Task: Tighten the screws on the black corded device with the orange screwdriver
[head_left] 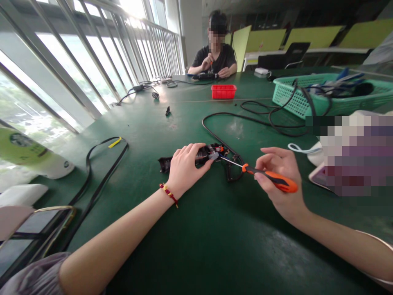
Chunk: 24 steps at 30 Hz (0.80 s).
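Observation:
My left hand (186, 167) is wrapped over a black device (166, 164) lying on the green table (196, 246), its thumb by a small grey part. Red and dark wires show at the device's open right end. My right hand (281, 180) holds an orange and black screwdriver (282, 181) between thumb and fingers. The screwdriver's shaft points left, its tip at or close to the grey part; exact contact is too small to tell. A black cable (215, 117) runs from beside the device towards the back right.
A red tray (224, 92) stands further back, before a person (227, 57) handling a dark device. At the right is a green basket (288, 98) of tools. Left are a black strap (101, 192), a phone (37, 221) and a green-white cup (30, 153).

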{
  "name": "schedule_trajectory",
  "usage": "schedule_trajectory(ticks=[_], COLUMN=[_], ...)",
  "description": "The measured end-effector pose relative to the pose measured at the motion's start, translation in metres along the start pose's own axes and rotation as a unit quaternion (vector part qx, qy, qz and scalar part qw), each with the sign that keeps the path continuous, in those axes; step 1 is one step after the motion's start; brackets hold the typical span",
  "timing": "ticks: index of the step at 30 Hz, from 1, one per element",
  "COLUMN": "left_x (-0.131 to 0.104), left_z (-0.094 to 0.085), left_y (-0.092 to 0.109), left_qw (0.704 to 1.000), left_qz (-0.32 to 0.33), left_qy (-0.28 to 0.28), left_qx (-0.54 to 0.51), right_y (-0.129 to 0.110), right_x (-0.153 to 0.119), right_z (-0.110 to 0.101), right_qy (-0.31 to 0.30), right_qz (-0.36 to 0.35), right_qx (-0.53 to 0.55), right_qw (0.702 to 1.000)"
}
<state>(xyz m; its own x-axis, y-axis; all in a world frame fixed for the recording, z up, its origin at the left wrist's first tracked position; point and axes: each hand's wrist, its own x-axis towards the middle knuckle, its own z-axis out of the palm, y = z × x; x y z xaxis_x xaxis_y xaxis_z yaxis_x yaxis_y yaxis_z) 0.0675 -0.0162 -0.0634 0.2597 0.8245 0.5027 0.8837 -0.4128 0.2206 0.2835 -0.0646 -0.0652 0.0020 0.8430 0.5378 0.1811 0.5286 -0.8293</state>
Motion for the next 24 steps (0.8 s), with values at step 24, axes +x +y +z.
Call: schedule_trajectory(ticks=[24], left_x=[0.0000], left_z=[0.0002], left_y=[0.0004], left_qw=[1.000], left_qz=[0.001], left_qy=[0.004], left_qx=[0.001], right_y=[-0.0084], right_x=[-0.0036], right_z=[-0.0013], right_qy=[-0.027], right_qz=[-0.024], right_qx=[-0.106], right_qw=[0.994])
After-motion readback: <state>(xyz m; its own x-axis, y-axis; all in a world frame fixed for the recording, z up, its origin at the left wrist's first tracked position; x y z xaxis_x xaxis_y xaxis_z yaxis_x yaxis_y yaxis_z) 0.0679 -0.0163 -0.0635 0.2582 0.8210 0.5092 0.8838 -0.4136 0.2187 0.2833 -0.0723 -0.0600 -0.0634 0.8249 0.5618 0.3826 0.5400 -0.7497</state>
